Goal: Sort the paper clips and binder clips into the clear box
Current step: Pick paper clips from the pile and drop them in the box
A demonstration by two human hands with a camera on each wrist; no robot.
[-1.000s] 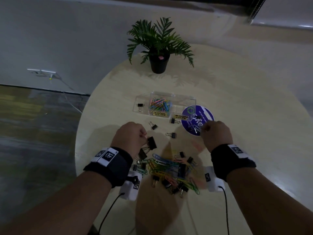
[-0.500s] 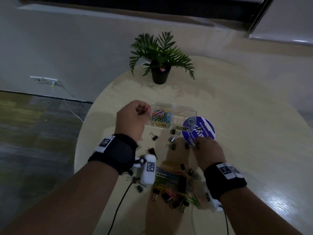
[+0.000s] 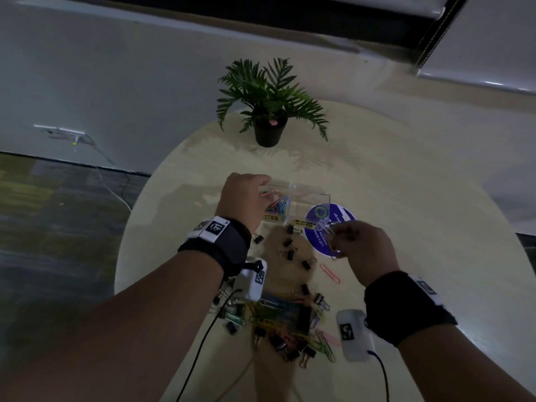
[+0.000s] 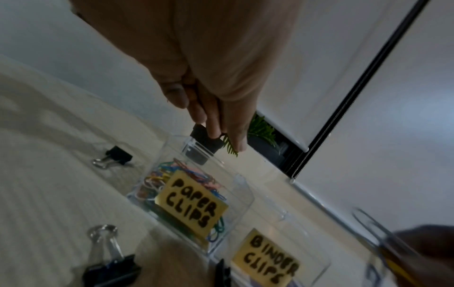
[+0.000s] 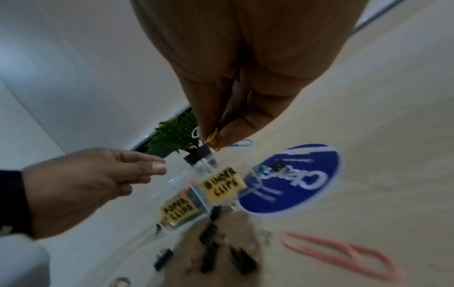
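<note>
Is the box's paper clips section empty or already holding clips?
Holding clips. Behind the yellow "PAPER CLIPS" label, that section of the clear box shows a tangle of colored paper clips; the head view shows it too.

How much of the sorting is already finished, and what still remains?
Done: many coloured clips fill the paper clips compartment of the clear box. In hand: the left hand holds a black binder clip above the box; the right hand pinches a few paper clips. Left: the mixed pile, scattered binder clips and a pink paper clip.
</note>
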